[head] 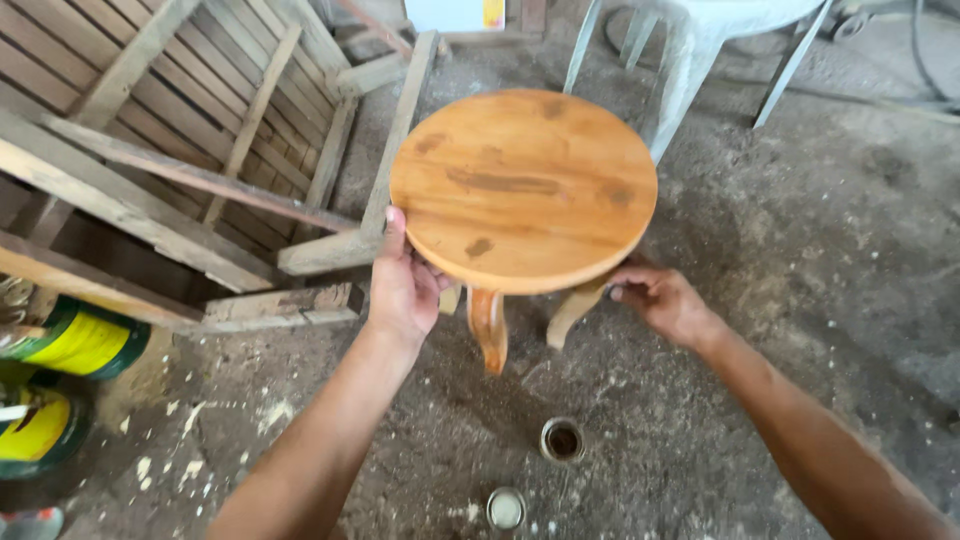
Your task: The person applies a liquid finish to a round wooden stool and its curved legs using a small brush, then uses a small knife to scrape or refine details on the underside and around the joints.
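Together we hold a small round-topped wooden stool with a glossy orange-brown finish (523,188) over the dusty concrete floor (800,300). Our left hand (402,285) grips the rim of the round top on its left side, thumb laid up along the edge and fingers curled underneath. Our right hand (665,300) is closed around the upper part of one curved leg just under the top's right edge. Two curved legs show below the seat, their feet above the floor between our forearms. Near us on the floor stand a small open metal tin (563,439) and, just below it, a small round lid (506,508). Rough wooden slatted frames (200,150) lie to the left, with yellow-and-green cans (70,345) beside them.
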